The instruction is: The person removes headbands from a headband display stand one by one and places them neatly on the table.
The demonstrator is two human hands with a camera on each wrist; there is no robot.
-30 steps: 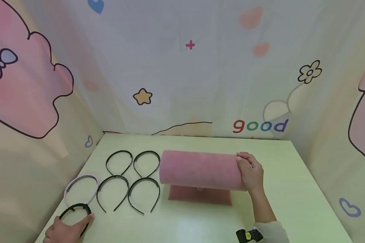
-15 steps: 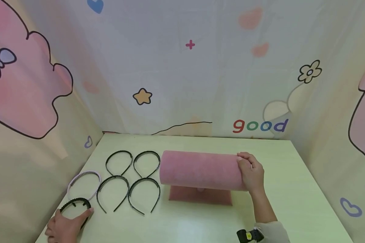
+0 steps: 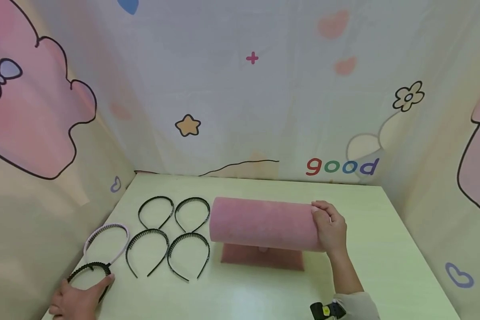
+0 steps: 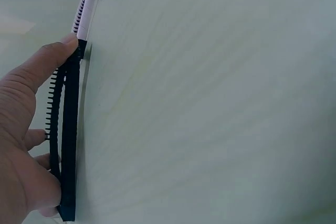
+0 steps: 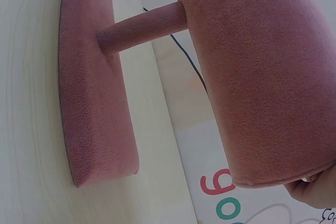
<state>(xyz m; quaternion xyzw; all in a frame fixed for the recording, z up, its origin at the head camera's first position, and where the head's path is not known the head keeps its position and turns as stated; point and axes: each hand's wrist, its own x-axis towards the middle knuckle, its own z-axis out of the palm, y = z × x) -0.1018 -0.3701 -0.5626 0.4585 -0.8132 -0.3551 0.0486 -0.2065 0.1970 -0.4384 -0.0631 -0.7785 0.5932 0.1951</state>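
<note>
In the head view my left hand (image 3: 78, 300) grips a black toothed headband (image 3: 90, 266) on the table's left side, thumb on one side and fingers on the other. The left wrist view shows this black headband (image 4: 69, 140) end-on, in front of a lilac headband (image 4: 86, 22). That lilac headband (image 3: 108, 226) lies just beyond, seemingly touching it. At right, my right hand (image 3: 331, 226) holds the right end of a pink plush headband stand (image 3: 264, 224), a horizontal roll on a post and flat base. The right wrist view shows its roll (image 5: 262, 77) and base (image 5: 94, 93).
Several dark headbands (image 3: 148, 231) lie in two rows between the lilac headband and the stand. A printed cloth backdrop (image 3: 224, 89) rises behind the table (image 3: 384, 266) and along both sides. A black device (image 3: 327, 310) is strapped to my right wrist.
My left hand has slid the black headband slightly away from me, then left. The lilac headband has shifted a little with it. My right hand and the stand stay put.
</note>
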